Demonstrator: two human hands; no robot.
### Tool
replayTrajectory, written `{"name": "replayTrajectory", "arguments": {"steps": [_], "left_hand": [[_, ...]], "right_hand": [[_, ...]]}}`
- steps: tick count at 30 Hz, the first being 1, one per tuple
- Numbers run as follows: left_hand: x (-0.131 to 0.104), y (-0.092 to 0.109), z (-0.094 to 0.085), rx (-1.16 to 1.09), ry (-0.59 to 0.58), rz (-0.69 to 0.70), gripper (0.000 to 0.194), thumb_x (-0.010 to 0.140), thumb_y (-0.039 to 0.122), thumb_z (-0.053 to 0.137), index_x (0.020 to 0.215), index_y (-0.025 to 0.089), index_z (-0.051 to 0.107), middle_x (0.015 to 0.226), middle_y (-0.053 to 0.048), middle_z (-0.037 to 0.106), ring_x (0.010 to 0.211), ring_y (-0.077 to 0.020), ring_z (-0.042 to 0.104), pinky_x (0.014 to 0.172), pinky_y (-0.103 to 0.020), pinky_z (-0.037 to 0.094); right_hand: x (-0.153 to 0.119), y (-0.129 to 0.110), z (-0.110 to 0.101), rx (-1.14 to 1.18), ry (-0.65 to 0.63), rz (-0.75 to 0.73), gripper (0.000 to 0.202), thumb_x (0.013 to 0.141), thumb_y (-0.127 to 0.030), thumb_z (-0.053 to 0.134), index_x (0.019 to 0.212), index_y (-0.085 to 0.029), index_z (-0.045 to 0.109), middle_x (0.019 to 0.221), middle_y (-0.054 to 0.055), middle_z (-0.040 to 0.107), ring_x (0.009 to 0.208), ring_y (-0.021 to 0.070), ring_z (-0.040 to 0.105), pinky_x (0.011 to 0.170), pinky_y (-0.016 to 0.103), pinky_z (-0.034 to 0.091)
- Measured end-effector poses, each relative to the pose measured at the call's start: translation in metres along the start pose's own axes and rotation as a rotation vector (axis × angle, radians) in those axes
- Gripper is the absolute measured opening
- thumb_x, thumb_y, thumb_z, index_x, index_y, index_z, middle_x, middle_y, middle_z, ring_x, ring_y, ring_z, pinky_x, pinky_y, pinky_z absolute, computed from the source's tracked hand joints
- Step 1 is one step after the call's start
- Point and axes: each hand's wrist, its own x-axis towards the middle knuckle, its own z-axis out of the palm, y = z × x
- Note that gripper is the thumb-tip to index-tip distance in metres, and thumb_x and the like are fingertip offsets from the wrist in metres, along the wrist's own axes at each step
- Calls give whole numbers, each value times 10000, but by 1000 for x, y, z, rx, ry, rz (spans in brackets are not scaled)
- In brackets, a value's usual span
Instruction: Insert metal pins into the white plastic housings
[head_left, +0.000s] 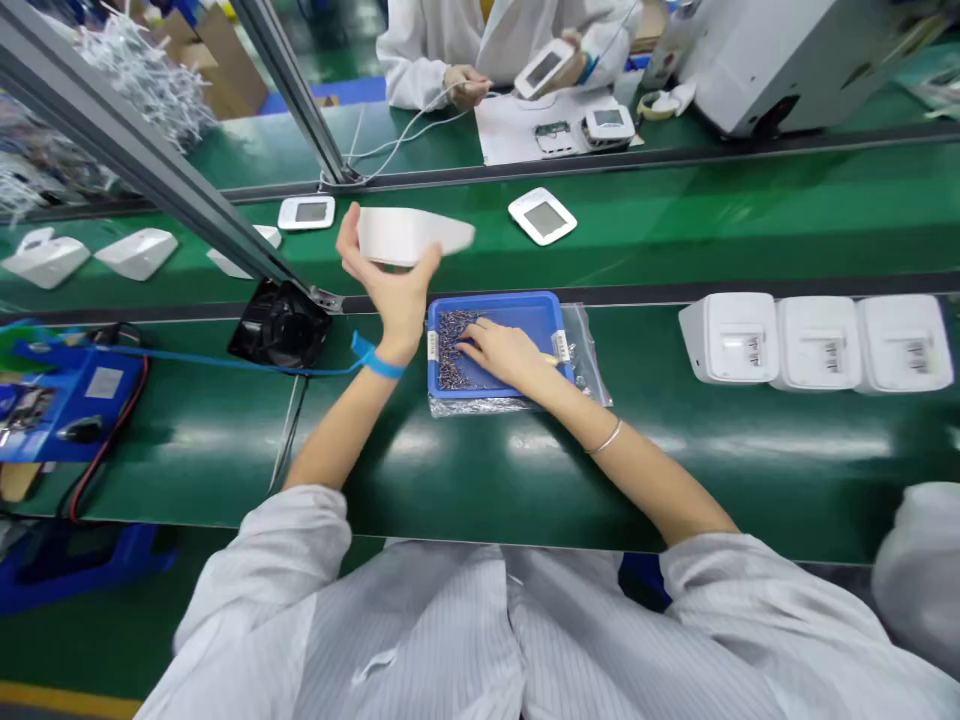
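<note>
In the head view, the right hand [508, 355] reaches into a shallow blue tray [536, 318] on the green surface [427, 465], its fingers bent down at the edge of a heap of small metal screws [451, 350]. The heap lies just to the left of the fingertips and against them, filling the tray's left side in a band whose long axis runs from the near edge to the far one. The right hand is the nearer of the two; its fingers are partly curled, and whether a screw is pinched between them I cannot tell. The screws look dark and silvery, loose and jumbled, too small to make out singly

The left hand [391, 290] is raised beyond the tray and to its left, fingers and thumb grasping a white housing [412, 236] from below, clear of the surface. Its long axis runs roughly left to right, the deep end by the fingers and the narrow end pointing right past the thumb. It looks smooth, plain and slightly blurred, and its far side is hidden
</note>
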Motion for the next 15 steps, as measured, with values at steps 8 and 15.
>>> {"name": "replayTrajectory", "arguments": {"steps": [8,15], "left_hand": [[51,-45,71,202,40,-612,956,843,83,742,1536,32,84,1576,-338,102,1534,-329,260,1242,-414,273],[-50,6,12,-290,-383,-430,789,835,272,797,1489,207,361,1533,-142,405,1436,-214,441,1210,-359,345]], "right_hand": [[7,-5,9,47,8,92,188,1046,-336,544,1065,-224,693,1159,29,686,954,219,681,711,308,446],[-24,-8,-22,94,211,78,185,1050,-256,469,1108,-185,630,1155,77,644,961,233,663,710,316,455]]}}
